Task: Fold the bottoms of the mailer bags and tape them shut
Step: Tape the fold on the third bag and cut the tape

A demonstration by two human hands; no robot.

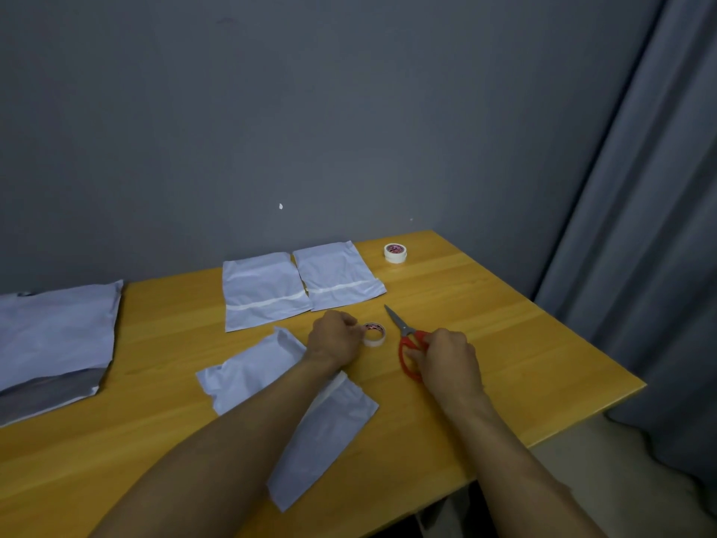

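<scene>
Nearest, a pale, crinkled plastic mailer bag (329,429) lies askew by the front edge of the yellow wooden bench (535,343), partly under the left forearm. Its far end looks folded over, but I see no tape on it, so this bag seems to be the one in hand.

Just beyond it, the left grip (335,337) curls against a small white roll of tape (374,334), apparently pinching its rim. The right grip (446,357) is wrapped round the handles of the red-handled steel scissors (406,335), whose blades are together and point toward the far edge.

Farther on, two white mailer bags, the left one (264,293) and the right one (337,275), lie side by side. Each has a white strip across it, so I judge them folded and taped.

At the left edge a stack of larger pale bags (54,335) probably waits. A second white tape roll (395,252) stands at the far right corner.

Bare wood right of the scissors gives room. The grey wall (349,110) closes the far edge and a grey curtain (640,227) hangs close beyond the right edge. The scissor tip is near the right taped bag.
</scene>
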